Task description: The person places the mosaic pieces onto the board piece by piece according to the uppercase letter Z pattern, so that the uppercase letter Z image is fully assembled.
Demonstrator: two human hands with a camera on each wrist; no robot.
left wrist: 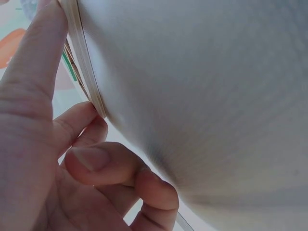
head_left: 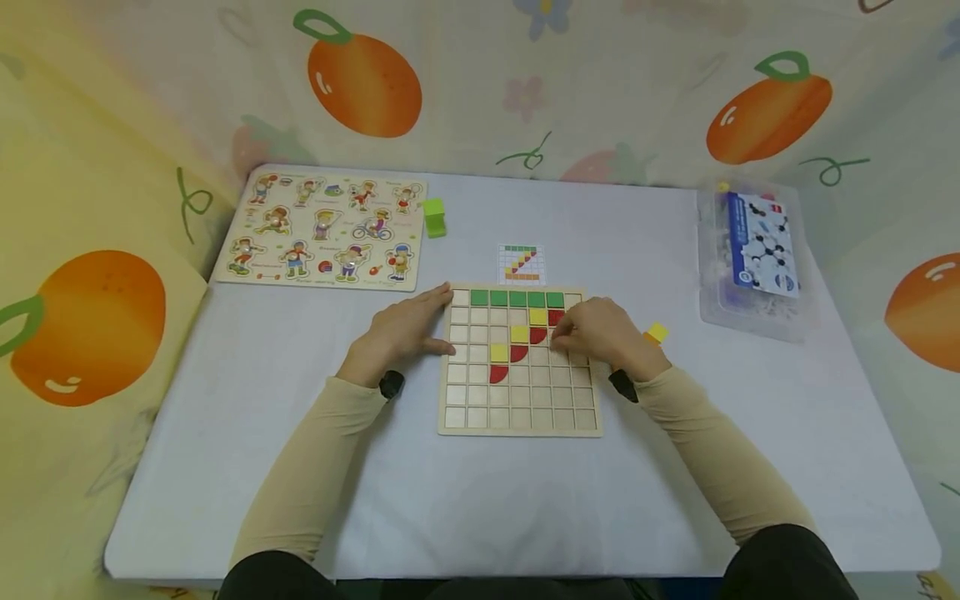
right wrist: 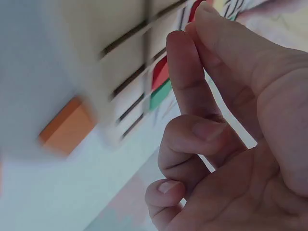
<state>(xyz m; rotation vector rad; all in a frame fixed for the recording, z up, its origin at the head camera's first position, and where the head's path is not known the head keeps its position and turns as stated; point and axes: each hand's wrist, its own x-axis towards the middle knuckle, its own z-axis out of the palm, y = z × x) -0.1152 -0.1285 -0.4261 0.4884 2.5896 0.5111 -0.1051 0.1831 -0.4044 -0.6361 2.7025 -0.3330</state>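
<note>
Because the fingertips of the right hand gather close over the board, between 2 and 3 o'clock from its centre, whether that grip pinches a piece cannot be told. The left hand, its grip loose and fingers extended, touches the board's edge toward 10 o'clock. The step seems to be seating or straightening a piece; it would go best with the left hand bracing the frame and the right fingertips pressing straight down, square to the grid, without nudging neighbouring pieces.

The board lies flat on the white surface, pale wood ruled into square cells. Five green pieces line its top row. Beneath, three yellow pieces step from 1 o'clock down toward 7, each with a red piece at its 3 o'clock; of the four red pieces, the lower three show a rounded corner. At 12 o'clock, just beyond the frame, lies a small pattern card; near 3 o'clock, a yellow block sits beside the right wrist.
</note>
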